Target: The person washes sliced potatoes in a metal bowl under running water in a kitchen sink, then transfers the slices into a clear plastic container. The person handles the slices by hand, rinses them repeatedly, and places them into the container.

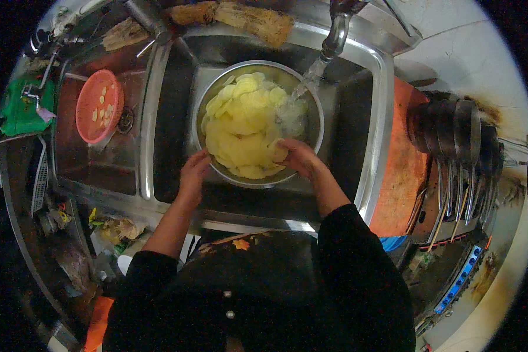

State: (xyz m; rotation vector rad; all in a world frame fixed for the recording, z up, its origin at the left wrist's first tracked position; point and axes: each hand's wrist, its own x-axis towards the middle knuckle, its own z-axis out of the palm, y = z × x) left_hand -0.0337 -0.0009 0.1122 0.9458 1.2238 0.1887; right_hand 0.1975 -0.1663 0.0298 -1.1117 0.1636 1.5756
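A round metal basin [320, 119] stands in the larger sink compartment, heaped with thin, pale yellow slices [242, 127] that look like potato, sitting in water. My left hand [193, 174] is at the basin's left rim, fingertips on its edge. On the right, my right hand [301, 156] reaches over the rim with slices between thumb and fingers. Water [310, 79] pours from the metal faucet [336, 37] into the basin's right side, blurring the slices there.
In the left sink compartment, a pink plastic colander [82, 110] holds several pale pieces beside the drain [126, 121]. An orange board [398, 176] lies right of the sink, with dark pans [444, 127] stacked beyond. A green cloth or bag [24, 105] is at far left.
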